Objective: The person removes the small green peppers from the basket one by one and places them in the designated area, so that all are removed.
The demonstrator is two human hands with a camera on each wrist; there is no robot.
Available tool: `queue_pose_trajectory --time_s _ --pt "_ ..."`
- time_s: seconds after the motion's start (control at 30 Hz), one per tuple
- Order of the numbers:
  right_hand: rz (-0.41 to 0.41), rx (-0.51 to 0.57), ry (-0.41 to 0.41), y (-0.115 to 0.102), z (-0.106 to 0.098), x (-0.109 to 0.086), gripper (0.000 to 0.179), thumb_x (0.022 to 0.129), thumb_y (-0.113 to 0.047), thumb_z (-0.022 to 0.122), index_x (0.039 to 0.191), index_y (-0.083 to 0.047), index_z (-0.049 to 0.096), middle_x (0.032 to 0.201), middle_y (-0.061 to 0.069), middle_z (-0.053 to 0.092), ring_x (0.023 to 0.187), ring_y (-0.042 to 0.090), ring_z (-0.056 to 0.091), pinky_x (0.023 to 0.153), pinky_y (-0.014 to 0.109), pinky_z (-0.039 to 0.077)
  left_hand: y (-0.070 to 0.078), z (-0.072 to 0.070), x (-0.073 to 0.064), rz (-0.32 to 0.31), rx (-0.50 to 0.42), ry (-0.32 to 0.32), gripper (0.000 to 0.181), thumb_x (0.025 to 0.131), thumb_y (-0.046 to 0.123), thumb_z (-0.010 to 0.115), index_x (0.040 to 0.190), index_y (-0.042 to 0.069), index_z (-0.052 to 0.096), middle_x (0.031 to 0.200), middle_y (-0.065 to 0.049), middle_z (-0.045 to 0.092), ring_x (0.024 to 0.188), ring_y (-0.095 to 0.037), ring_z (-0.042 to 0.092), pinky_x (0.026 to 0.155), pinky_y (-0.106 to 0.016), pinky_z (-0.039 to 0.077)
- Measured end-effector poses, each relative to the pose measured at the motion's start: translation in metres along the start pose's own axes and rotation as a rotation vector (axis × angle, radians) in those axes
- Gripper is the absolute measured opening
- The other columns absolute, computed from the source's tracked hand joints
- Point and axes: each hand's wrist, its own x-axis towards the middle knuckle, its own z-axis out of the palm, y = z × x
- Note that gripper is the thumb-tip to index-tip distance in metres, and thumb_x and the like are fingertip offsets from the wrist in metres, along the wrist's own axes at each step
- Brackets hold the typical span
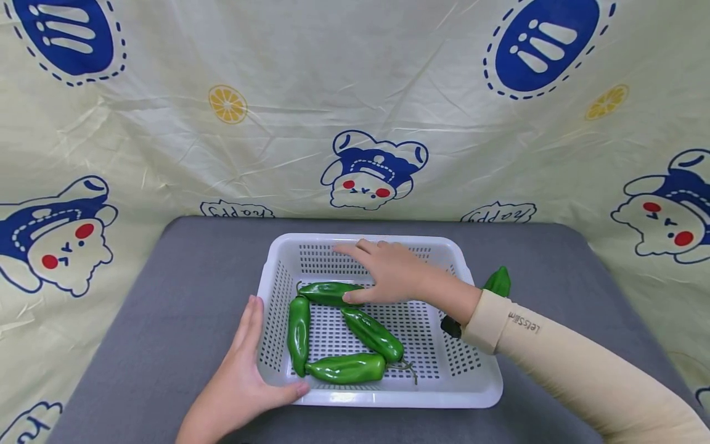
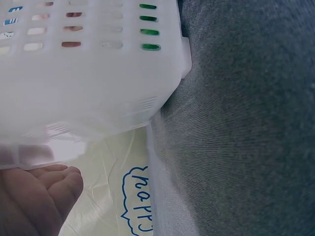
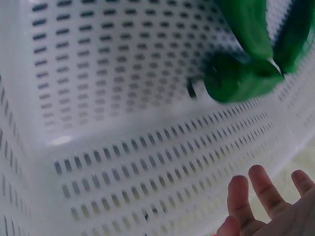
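Observation:
A white slotted plastic basket (image 1: 482, 394) holds several glossy green peppers, among them an upright-lying one (image 1: 299, 336) at the left, a front one (image 1: 346, 369) and a slanted one (image 1: 374, 336). My left hand (image 1: 244, 364) rests against the basket's front left corner, thumb on the front rim and fingers stretched along the left side. Over the back of the basket reaches my right hand (image 1: 388, 271), fingers spread, with nothing in its grasp. Its thumb overlaps the end of the back pepper (image 1: 327, 293); whether they touch cannot be told. The right wrist view shows loose, apart fingers (image 3: 266, 191).
Another green pepper (image 1: 498, 282) lies outside the basket on the right, partly hidden by the right forearm. A grey cloth (image 1: 183, 320) covers the table. Behind hangs a cream printed sheet (image 1: 288, 166). A dark object (image 1: 451, 327) shows under the right wrist.

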Motion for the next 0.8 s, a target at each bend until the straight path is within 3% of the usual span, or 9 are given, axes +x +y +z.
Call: queue_pose_trajectory --time_s 0.23,0.6,0.8 --pt "0.041 -0.054 -0.083 -0.005 0.023 0.007 0.087 0.085 -0.069 0.061 0.157 -0.035 0.027 0.153 0.008 0.045 0.139 0.036 0.043 0.113 0.06 0.033 0.0 0.0 0.0 -0.024 0.01 -0.014 0.141 0.063 0.057 0.088 0.159 0.024 -0.01 0.168 -0.006 -0.011 0.15 -0.045 0.009 0.111 -0.069 0.024" --pt "0.088 -0.106 -0.157 -0.008 0.044 0.015 0.086 0.086 -0.068 0.06 0.157 -0.035 0.025 0.151 0.007 0.047 0.137 0.035 0.044 0.114 0.058 0.032 0.0 -0.002 0.0 -0.05 0.029 -0.027 0.141 0.063 0.063 0.085 0.159 0.026 -0.011 0.168 -0.003 -0.011 0.151 -0.043 0.01 0.112 -0.067 0.026" --pt "0.064 -0.115 -0.168 -0.013 0.052 0.017 0.085 0.086 -0.067 0.06 0.157 -0.036 0.026 0.151 0.006 0.048 0.137 0.034 0.046 0.112 0.057 0.034 0.0 -0.002 0.001 -0.054 0.023 -0.025 0.14 0.063 0.064 0.085 0.159 0.026 -0.01 0.168 -0.004 -0.009 0.151 -0.042 0.011 0.112 -0.067 0.026"
